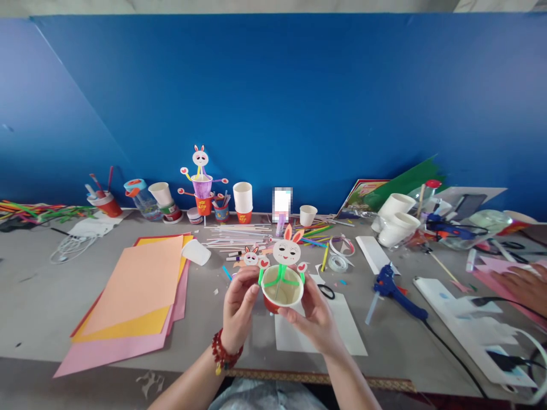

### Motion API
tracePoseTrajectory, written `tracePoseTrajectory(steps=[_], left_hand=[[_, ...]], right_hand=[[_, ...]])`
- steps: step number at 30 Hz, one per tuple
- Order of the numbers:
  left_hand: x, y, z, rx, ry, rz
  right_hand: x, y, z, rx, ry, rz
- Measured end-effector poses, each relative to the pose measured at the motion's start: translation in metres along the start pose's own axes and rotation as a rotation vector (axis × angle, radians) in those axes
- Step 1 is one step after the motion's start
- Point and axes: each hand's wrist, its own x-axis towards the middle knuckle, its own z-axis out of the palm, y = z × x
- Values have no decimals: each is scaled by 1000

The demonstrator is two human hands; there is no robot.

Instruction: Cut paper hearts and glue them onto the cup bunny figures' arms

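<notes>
Between my two hands is a red paper cup [270, 304] with a white rim, its open mouth tilted toward me. A white paper rabbit head [286, 252] with orange-pink ears rises above it on green pipe cleaners [282, 274], whose arms end in small discs with red hearts. My left hand [239, 307], with a red bead bracelet on its wrist, grips the cup's left side. On the right side my right hand [314, 322] holds it, thumb near the front rim. A white sheet [342, 333] lies beneath. Just behind the cup is a smaller rabbit face [250, 257].
Coloured paper sheets [132, 285] are stacked at left beside a tipped white cup [196, 252]. A blue glue gun [395, 290] and a white power strip [470, 330] with cables lie at right. Another person's hand [523, 285] rests on pink paper. A finished rabbit figure [200, 185] stands behind.
</notes>
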Motion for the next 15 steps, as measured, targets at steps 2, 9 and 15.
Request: tracePoseTrajectory(steps=[2, 9, 15], left_hand=[[1, 1, 0, 36, 2, 43], [1, 3, -2, 57, 19, 95], [-2, 4, -2, 112, 35, 166]], right_hand=[[0, -1, 1, -18, 5, -6], [-2, -3, 0, -92, 14, -4], [-2, -6, 1, -113, 17, -12]])
